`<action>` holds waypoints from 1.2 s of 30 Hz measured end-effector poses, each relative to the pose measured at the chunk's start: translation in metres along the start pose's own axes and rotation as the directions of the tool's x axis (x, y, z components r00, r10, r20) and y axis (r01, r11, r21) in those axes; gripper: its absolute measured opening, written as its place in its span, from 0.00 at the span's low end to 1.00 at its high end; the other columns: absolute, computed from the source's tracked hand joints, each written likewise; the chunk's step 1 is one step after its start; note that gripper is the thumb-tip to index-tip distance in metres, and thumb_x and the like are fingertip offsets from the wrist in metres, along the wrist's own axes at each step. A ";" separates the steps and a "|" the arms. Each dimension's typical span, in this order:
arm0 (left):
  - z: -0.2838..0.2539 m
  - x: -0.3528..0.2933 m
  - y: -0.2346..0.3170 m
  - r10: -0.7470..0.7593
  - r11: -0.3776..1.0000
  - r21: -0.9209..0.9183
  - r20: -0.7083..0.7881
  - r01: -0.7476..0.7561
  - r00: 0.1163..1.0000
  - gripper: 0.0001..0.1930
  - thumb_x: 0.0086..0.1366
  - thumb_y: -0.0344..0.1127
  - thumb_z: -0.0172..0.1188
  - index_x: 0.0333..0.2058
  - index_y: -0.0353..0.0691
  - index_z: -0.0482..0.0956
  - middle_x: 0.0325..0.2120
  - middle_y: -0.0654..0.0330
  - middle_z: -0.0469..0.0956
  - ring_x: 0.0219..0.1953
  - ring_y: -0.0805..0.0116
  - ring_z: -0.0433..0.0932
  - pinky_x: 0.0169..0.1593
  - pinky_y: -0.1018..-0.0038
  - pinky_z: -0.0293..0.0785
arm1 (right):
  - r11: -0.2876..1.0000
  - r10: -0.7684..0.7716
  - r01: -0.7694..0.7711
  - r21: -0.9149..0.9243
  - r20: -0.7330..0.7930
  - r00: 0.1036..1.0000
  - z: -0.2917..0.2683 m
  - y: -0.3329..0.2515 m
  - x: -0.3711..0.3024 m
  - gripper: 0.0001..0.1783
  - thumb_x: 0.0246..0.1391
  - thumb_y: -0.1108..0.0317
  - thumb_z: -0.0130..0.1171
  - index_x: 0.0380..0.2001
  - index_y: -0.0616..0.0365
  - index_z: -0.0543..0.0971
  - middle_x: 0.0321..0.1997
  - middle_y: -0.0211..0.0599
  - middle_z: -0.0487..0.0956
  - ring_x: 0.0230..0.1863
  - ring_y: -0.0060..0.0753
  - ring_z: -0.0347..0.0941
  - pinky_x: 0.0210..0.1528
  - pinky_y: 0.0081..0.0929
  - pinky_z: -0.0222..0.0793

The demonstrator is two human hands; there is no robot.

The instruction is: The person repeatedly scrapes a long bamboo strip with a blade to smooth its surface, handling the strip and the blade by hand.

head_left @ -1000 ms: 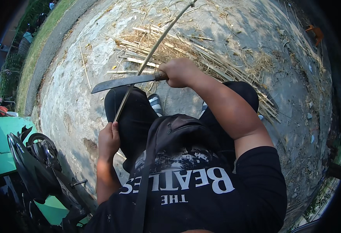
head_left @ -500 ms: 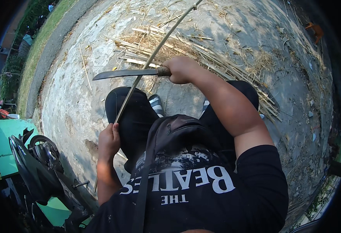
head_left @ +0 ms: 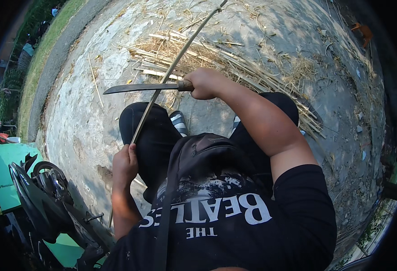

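My right hand [head_left: 203, 83] is closed around the wooden handle of a machete [head_left: 137, 88], whose long dark blade points left. The blade lies across a long, thin strip that looks like bamboo [head_left: 173, 65]. My left hand [head_left: 125, 165] grips this strip low down, beside my left knee, with the thumb along it. From there the strip slants up and away to the right, past the blade, to a dark far tip. Its lower end runs back beside my left forearm.
Beyond my feet lies a pile of split strips [head_left: 248, 70] mixed with curly shavings. One loose strip [head_left: 95, 81] rests on the concrete ground to the left. A dark motorcycle [head_left: 42, 198] stands close on my left. An orange object [head_left: 362, 34] is at the far right.
The machete, the strip and both hands appear shifted slightly left, along with the whole view. Both grips stay the same, and the blade still crosses the strip at nearly the same place.
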State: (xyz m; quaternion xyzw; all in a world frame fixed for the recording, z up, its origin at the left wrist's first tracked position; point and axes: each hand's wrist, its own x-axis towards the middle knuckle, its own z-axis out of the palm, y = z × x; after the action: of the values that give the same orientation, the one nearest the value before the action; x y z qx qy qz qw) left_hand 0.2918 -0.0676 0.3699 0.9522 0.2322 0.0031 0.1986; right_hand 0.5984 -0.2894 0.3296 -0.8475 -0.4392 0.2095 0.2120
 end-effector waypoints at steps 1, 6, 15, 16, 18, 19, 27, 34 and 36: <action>0.000 0.001 0.001 0.001 1.000 -0.003 -0.006 -0.001 1.000 0.26 0.80 0.49 0.45 0.27 0.33 0.72 0.21 0.39 0.74 0.27 0.33 0.73 0.30 0.49 0.65 | 1.000 -0.003 0.003 -0.006 -0.003 1.000 0.000 -0.002 0.000 0.11 0.44 0.67 0.62 0.35 0.50 0.83 0.36 0.45 0.84 0.43 0.54 0.82 0.44 0.50 0.76; -0.001 0.000 -0.009 -0.030 0.999 -0.014 0.035 0.031 0.999 0.26 0.80 0.49 0.46 0.28 0.32 0.72 0.22 0.39 0.74 0.28 0.32 0.74 0.31 0.49 0.66 | 0.995 0.001 -0.009 -0.098 -0.086 0.996 0.008 -0.016 -0.006 0.12 0.45 0.66 0.61 0.37 0.48 0.83 0.36 0.45 0.84 0.44 0.53 0.82 0.45 0.49 0.78; 0.001 0.005 0.004 -0.024 1.000 0.018 0.010 0.024 1.000 0.26 0.80 0.49 0.46 0.28 0.32 0.72 0.22 0.39 0.74 0.27 0.32 0.74 0.31 0.50 0.66 | 0.994 0.087 -0.091 -0.065 -0.062 0.994 -0.007 0.002 -0.004 0.14 0.47 0.66 0.62 0.39 0.49 0.83 0.40 0.45 0.85 0.46 0.53 0.82 0.48 0.48 0.78; 0.001 0.005 0.002 -0.030 0.999 0.020 0.005 0.030 1.000 0.26 0.80 0.49 0.46 0.28 0.32 0.72 0.22 0.39 0.74 0.27 0.32 0.74 0.31 0.50 0.66 | 0.991 0.094 -0.099 -0.085 -0.066 0.993 -0.005 -0.006 -0.007 0.14 0.47 0.66 0.62 0.41 0.48 0.84 0.42 0.43 0.85 0.48 0.49 0.82 0.50 0.47 0.78; 0.001 0.001 -0.005 -0.029 1.000 0.004 0.017 0.029 0.999 0.25 0.79 0.48 0.47 0.28 0.32 0.72 0.22 0.39 0.74 0.28 0.32 0.74 0.30 0.49 0.66 | 0.989 0.057 -0.065 -0.132 -0.065 0.996 -0.004 -0.020 -0.011 0.16 0.49 0.66 0.62 0.43 0.49 0.85 0.43 0.42 0.85 0.50 0.46 0.83 0.52 0.45 0.79; 0.003 -0.003 -0.008 -0.034 0.999 0.005 0.026 0.034 0.999 0.25 0.79 0.48 0.47 0.28 0.32 0.72 0.22 0.39 0.74 0.28 0.32 0.74 0.30 0.49 0.66 | 0.990 0.061 -0.068 -0.128 -0.056 0.997 -0.006 -0.024 -0.014 0.16 0.49 0.66 0.62 0.43 0.49 0.85 0.43 0.42 0.85 0.50 0.46 0.83 0.52 0.45 0.79; 0.002 0.002 -0.005 0.023 0.999 0.034 -0.017 -0.022 1.000 0.25 0.79 0.48 0.47 0.28 0.33 0.72 0.22 0.39 0.74 0.28 0.32 0.74 0.30 0.49 0.65 | 0.950 0.312 -0.305 0.074 -0.114 0.943 -0.028 0.039 0.004 0.17 0.50 0.66 0.61 0.45 0.51 0.84 0.44 0.45 0.85 0.50 0.49 0.82 0.50 0.45 0.78; 0.003 -0.009 -0.002 0.018 1.000 -0.007 -0.052 -0.019 0.998 0.26 0.80 0.49 0.46 0.28 0.32 0.73 0.21 0.40 0.73 0.26 0.34 0.74 0.30 0.50 0.66 | 0.971 -0.034 0.039 -0.235 0.024 0.999 -0.018 -0.034 -0.017 0.17 0.49 0.66 0.62 0.44 0.51 0.84 0.45 0.45 0.85 0.51 0.49 0.82 0.53 0.44 0.78; 0.004 -0.008 -0.002 0.011 0.999 -0.044 -0.037 -0.013 0.999 0.26 0.80 0.49 0.46 0.28 0.32 0.72 0.21 0.40 0.73 0.26 0.34 0.74 0.30 0.51 0.66 | 0.992 0.093 -0.096 -0.079 -0.040 0.995 -0.019 0.000 -0.007 0.16 0.49 0.66 0.61 0.44 0.51 0.84 0.45 0.46 0.85 0.51 0.49 0.82 0.53 0.44 0.78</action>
State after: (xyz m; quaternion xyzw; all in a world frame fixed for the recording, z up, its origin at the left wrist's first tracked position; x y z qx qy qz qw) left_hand 0.2846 -0.0708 0.3665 0.9488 0.2298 0.0267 0.2152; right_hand 0.6050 -0.2988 0.3461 -0.8788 -0.4030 0.1860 0.1753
